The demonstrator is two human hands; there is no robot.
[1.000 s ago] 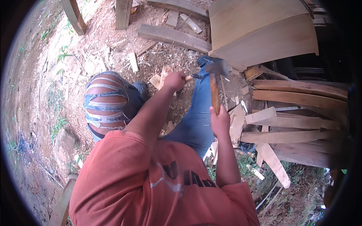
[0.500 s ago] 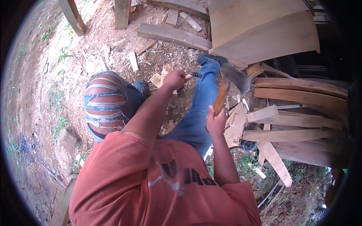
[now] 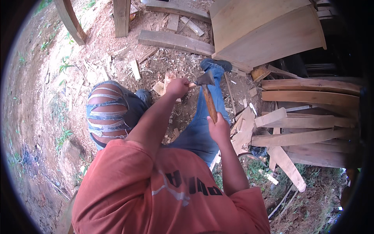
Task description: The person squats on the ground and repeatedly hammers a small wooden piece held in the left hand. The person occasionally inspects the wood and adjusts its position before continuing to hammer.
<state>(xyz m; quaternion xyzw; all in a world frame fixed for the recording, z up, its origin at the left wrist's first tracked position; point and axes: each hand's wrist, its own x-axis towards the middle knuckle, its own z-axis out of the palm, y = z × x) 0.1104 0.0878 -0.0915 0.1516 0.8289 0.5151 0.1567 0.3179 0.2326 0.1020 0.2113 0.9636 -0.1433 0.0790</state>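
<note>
My right hand point(image 3: 219, 128) is closed round the wooden handle of a hatchet point(image 3: 209, 103). The hatchet's broad metal head points away from me, over my outstretched shin. My left hand point(image 3: 177, 87) is a fist round a short tool with a pale wooden handle point(image 3: 192, 84). That tool's dark end meets or lies just behind the hatchet head, which hides most of it; whether they touch I cannot tell. Under and beyond my left fist a pale wood block point(image 3: 168, 78) rests on the ground.
Curved wooden boards point(image 3: 307, 97) are stacked on the right. A large wooden panel piece point(image 3: 269, 33) stands at the far right. A thick beam point(image 3: 175, 42) lies beyond my foot point(image 3: 215, 65). Wood chips litter the dirt, and two posts point(image 3: 121, 18) rise at the far left.
The hatchet has swung left and down from the right of my leg to the dark end of the tool in my left hand. My left hand has barely moved.
</note>
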